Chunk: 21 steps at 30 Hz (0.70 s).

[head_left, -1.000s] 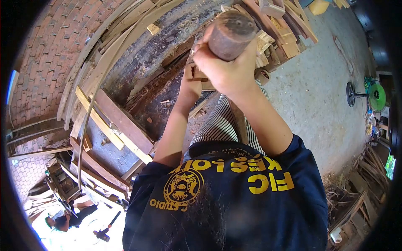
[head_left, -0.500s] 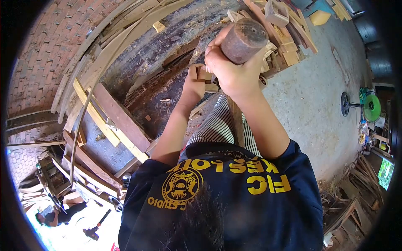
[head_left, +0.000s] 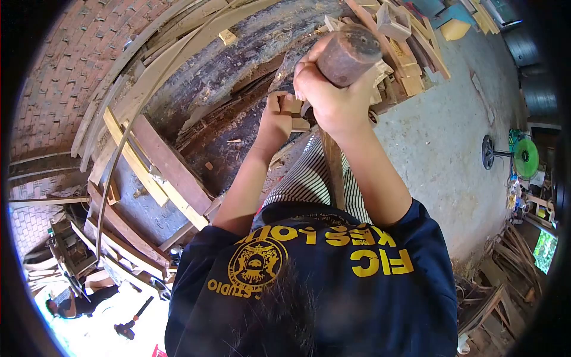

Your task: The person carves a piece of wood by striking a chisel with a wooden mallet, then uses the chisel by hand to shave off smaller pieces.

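My right hand (head_left: 336, 107) is closed at a thick, dark wooden cylinder (head_left: 350, 56), its fingers wrapped against the cylinder's side and its round end facing up. Just left of it, my left hand (head_left: 276, 122) is closed on a small light-brown wooden block (head_left: 299, 125), fingers bent over its left side. The inner fingertips and the lower part of the cylinder are hidden. A long wooden bar (head_left: 333, 169) runs from under my right wrist towards my lap, over striped trousers (head_left: 303, 181).
A dark, rough log (head_left: 220, 65) lies ahead on the left, with planks (head_left: 169, 160) beside it. Wood offcuts (head_left: 407, 71) are stacked ahead on the right. A green fan (head_left: 525, 158) stands far right. Another person (head_left: 83, 300) is at the far lower left.
The cylinder and my right hand have shifted right and slightly down in view, opening a gap from my left hand. The background has shifted slightly too.
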Each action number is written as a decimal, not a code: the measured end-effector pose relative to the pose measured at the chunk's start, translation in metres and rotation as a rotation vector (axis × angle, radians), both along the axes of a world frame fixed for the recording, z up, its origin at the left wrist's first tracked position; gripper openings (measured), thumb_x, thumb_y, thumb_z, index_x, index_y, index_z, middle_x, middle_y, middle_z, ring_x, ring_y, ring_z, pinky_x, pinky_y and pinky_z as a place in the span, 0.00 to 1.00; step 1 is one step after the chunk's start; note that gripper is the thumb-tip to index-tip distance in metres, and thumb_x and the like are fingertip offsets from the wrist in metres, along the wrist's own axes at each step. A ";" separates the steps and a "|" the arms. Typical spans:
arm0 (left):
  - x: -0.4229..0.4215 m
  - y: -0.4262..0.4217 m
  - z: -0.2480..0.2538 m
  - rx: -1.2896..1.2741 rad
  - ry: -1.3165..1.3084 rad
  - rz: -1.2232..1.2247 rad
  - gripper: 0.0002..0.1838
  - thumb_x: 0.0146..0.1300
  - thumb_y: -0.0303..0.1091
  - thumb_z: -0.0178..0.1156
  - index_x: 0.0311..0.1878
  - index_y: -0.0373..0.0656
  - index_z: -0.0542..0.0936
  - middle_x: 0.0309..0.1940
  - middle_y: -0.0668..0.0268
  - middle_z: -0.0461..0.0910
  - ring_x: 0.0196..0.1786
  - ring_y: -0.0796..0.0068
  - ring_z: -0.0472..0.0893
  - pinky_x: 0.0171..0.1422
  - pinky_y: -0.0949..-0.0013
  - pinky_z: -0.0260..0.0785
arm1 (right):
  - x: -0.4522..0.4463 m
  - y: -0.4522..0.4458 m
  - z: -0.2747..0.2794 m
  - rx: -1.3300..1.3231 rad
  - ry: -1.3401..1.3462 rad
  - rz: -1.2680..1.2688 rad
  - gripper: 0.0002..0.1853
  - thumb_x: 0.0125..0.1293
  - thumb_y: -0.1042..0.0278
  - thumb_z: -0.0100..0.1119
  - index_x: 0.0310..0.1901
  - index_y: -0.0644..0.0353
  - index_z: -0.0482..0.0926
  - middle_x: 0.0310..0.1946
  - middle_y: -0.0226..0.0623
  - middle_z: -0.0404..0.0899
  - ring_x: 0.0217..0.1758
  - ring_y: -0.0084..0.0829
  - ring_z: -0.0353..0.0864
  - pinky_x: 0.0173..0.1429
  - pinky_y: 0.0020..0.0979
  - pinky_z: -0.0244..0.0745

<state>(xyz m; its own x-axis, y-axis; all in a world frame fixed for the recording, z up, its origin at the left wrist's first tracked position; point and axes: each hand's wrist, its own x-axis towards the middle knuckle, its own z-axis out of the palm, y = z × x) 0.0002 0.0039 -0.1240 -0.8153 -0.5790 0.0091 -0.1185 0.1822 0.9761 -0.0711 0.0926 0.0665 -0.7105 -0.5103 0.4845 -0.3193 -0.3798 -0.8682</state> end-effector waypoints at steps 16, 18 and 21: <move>-0.015 0.008 0.222 -0.024 0.369 -0.415 0.12 0.58 0.32 0.67 0.40 0.37 0.77 0.29 0.72 0.79 0.35 0.85 0.76 0.42 0.75 0.70 | -0.008 0.028 0.000 0.254 0.209 0.117 0.23 0.46 0.74 0.64 0.47 0.67 0.73 0.44 0.45 0.79 0.47 0.31 0.78 0.52 0.34 0.72; -0.009 0.008 0.225 0.013 0.328 -0.426 0.11 0.58 0.31 0.67 0.39 0.38 0.77 0.29 0.73 0.79 0.35 0.86 0.74 0.41 0.76 0.70 | -0.011 0.040 -0.056 0.232 0.067 0.114 0.29 0.52 0.72 0.67 0.56 0.64 0.67 0.48 0.43 0.75 0.52 0.33 0.76 0.56 0.35 0.71; -0.010 0.004 0.214 -0.022 0.337 -0.403 0.08 0.59 0.29 0.66 0.36 0.39 0.76 0.28 0.75 0.77 0.34 0.89 0.72 0.40 0.78 0.68 | -0.012 0.100 -0.126 0.792 0.052 -0.028 0.39 0.45 0.63 0.71 0.53 0.77 0.62 0.47 0.60 0.73 0.53 0.46 0.77 0.56 0.39 0.72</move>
<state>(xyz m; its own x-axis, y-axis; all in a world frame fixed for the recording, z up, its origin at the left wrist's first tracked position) -0.0096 0.0077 0.0903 -0.9229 -0.2172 0.3180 0.2852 0.1693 0.9434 -0.0830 0.1925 -0.0590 -0.7147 -0.6992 0.0175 -0.3667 0.3534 -0.8606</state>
